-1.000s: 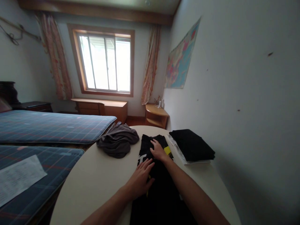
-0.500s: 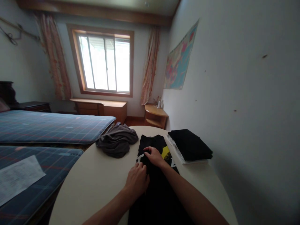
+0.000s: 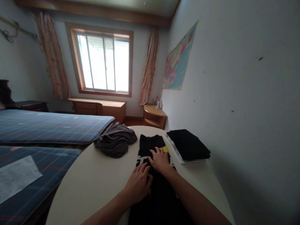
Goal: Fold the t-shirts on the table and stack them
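A black T-shirt (image 3: pixel 150 143) with white and yellow print lies lengthwise on the round white table (image 3: pixel 93 184), its sides folded in to a narrow strip. On its left edge rests my left hand (image 3: pixel 138 182), fingers slightly spread and palm down. My right hand (image 3: pixel 160 160) lies flat over the printed part near the right edge, fingers apart. Neither hand grips the cloth. The shirt's near end runs out of view at the bottom, between my forearms.
Left of the shirt is a crumpled dark grey garment (image 3: pixel 116 140). A stack of folded clothes (image 3: pixel 188 145), black over white, sits at the right near the wall. Two plaid mattresses (image 3: pixel 56 126) stand beside the table, the nearer one with a paper sheet (image 3: pixel 18 178) on it.
My right hand has moved right and a little toward me across the shirt, flattening out. The left hand's fingers have spread, and more of the white print shows between the hands.
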`<state>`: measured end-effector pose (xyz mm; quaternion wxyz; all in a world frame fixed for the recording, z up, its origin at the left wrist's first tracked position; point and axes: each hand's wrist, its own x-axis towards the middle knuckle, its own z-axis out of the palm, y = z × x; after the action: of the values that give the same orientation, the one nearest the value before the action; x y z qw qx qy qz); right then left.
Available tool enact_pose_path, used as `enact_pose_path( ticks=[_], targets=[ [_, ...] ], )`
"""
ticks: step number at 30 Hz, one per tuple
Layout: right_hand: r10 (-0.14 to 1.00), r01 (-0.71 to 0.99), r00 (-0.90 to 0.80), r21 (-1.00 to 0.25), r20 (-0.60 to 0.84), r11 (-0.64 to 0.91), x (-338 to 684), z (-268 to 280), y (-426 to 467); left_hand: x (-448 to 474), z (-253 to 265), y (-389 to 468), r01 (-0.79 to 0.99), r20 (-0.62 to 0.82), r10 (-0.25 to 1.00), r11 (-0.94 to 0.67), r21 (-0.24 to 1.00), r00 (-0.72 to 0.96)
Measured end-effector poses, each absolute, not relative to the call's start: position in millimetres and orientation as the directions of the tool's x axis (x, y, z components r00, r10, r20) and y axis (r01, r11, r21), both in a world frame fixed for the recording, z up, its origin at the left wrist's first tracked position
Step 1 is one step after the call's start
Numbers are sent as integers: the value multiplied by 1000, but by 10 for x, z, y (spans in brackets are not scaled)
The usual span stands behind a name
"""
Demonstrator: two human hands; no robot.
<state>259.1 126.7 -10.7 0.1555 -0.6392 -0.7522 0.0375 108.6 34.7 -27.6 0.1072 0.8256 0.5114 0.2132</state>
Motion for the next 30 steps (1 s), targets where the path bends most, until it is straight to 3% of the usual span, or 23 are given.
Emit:
enact_pose_path(
  ticks=[4, 15, 23, 30],
  targets=[
    [992, 948, -128, -296, -11, 119, 2624, -265, 1195, 1067, -344, 367, 815, 189, 885, -465, 345, 425],
    [986, 978, -118, -186, -116, 95, 2496, -199, 1344, 1032, -285, 623, 847, 127, 893, -450, 282, 432],
    [990, 978, -105, -188, -90, 87, 2500, -273, 1555, 916, -308, 675, 940, 128, 970, -234, 248, 208],
    [999, 980, -41, -195, -2, 40, 2406, -216, 1825, 922, -370, 724, 933, 100, 970, -242, 266, 223]
  ],
)
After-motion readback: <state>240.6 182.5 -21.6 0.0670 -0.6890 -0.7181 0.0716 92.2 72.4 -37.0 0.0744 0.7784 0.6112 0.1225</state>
